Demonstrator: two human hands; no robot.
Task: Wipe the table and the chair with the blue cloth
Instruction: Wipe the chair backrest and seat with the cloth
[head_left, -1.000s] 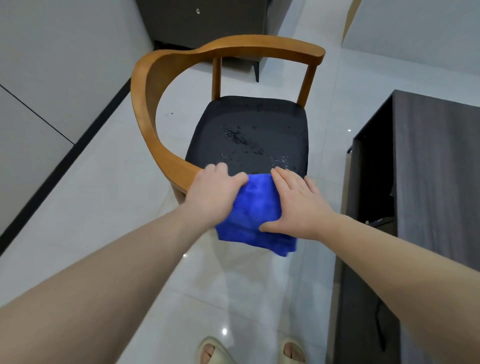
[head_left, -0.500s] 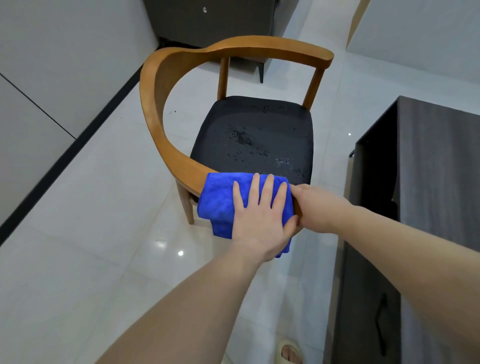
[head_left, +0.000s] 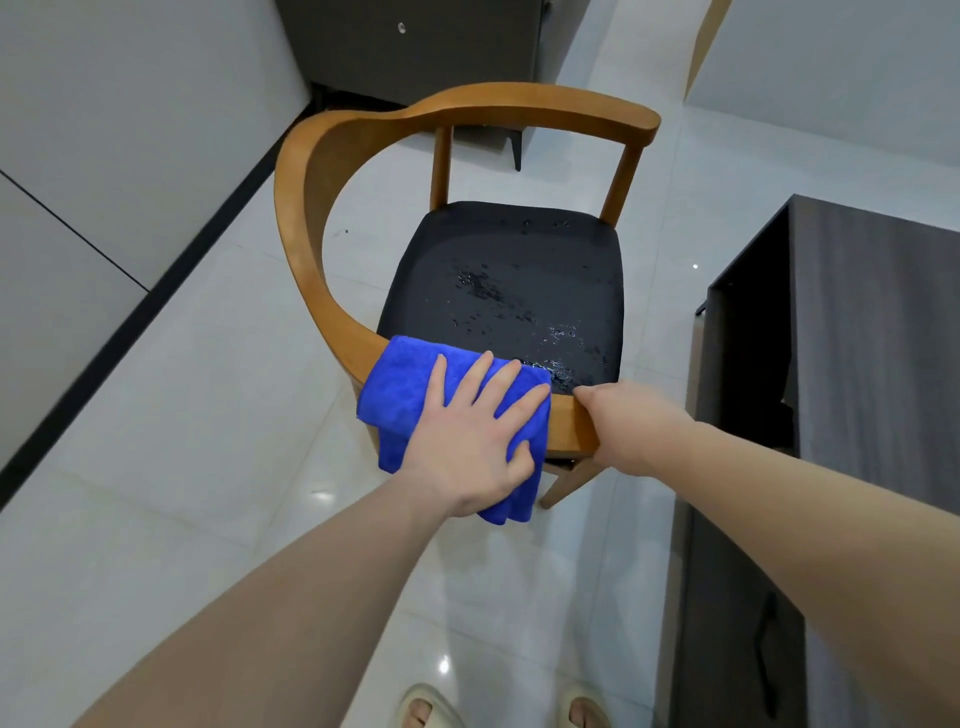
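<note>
Left hand (head_left: 470, 447) is pressing the cloth (head_left: 402, 395) flat, fingers spread, over the near end of the chair (head_left: 311, 218) rail. Right hand (head_left: 631, 423) is gripping that rail just beside it — steadying. Seat (head_left: 511, 296) is showing wet spots (not yet wiped, apparently). Advice: keep the palm flat and the pressure even, follow the rail's curve, then the seat. Desk (head_left: 878, 322) is standing at right.

One chair (head_left: 498, 291) in view. Against its near armrest: one blue cloth (head_left: 405, 395) and two hands (head_left: 467, 452) (left flat, right gripping). Right of chair: one table (head_left: 878, 332). Behind: one cabinet (head_left: 415, 47). Below: two slippers (head_left: 423, 709).
</note>
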